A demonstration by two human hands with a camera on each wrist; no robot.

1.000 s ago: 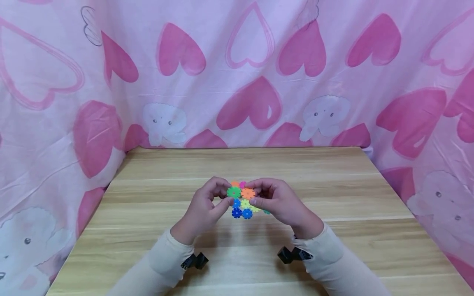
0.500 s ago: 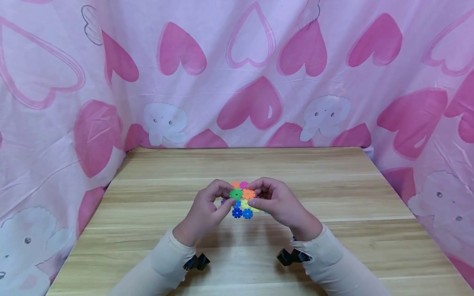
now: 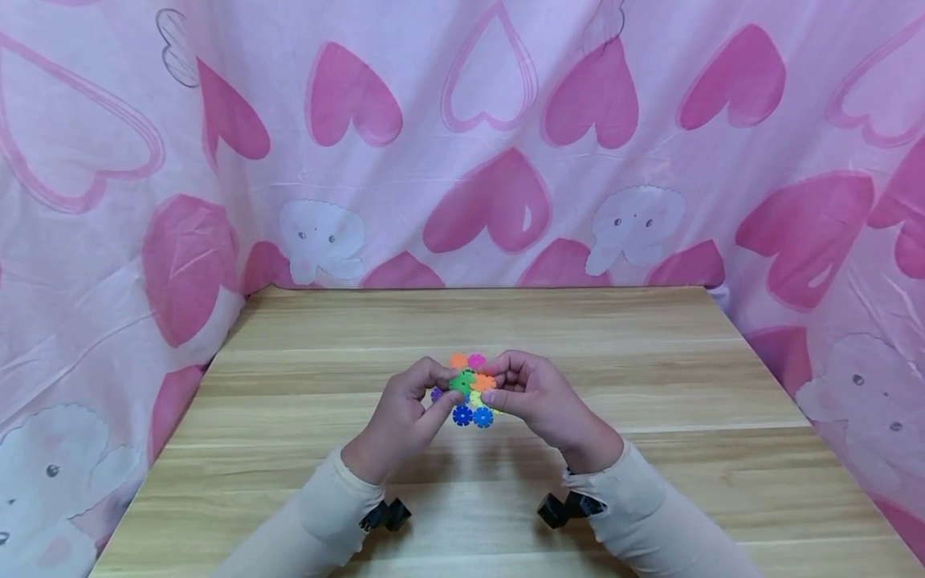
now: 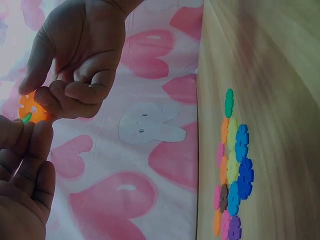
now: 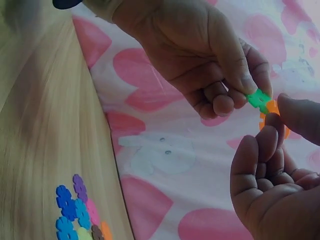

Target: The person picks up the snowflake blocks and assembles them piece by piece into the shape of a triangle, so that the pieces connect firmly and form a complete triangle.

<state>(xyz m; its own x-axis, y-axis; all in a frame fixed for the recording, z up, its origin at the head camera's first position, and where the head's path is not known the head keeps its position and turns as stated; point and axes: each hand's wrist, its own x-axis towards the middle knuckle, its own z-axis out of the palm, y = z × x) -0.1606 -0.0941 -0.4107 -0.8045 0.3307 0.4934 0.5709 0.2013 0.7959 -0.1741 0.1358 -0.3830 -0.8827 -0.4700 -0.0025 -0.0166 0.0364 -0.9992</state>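
Note:
My left hand (image 3: pixel 406 411) pinches a green snowflake disc (image 5: pixel 257 99) between thumb and fingertips. Facing it, my right hand (image 3: pixel 551 407) pinches an orange snowflake disc (image 4: pixel 27 106) the same way. Both discs are slotted around the rim. In the right wrist view they meet edge to edge, the green one turned at an angle to the orange one. Whether their slots are interlocked I cannot tell, since fingertips cover part of the joint. The hands are held up above the table.
Several loose snowflake discs lie flat on the wooden table (image 3: pixel 289 482) below the hands, among them a dark blue disc (image 3: pixel 462 415), a pink disc (image 3: pixel 476 361) and a purple disc (image 5: pixel 79 187). A pink heart-patterned cloth (image 3: pixel 491 201) hangs behind and along both sides.
My left hand has moved slightly right, bringing the green disc from beside the orange disc to overlapping it in the head view. The right hand has shifted slightly left.

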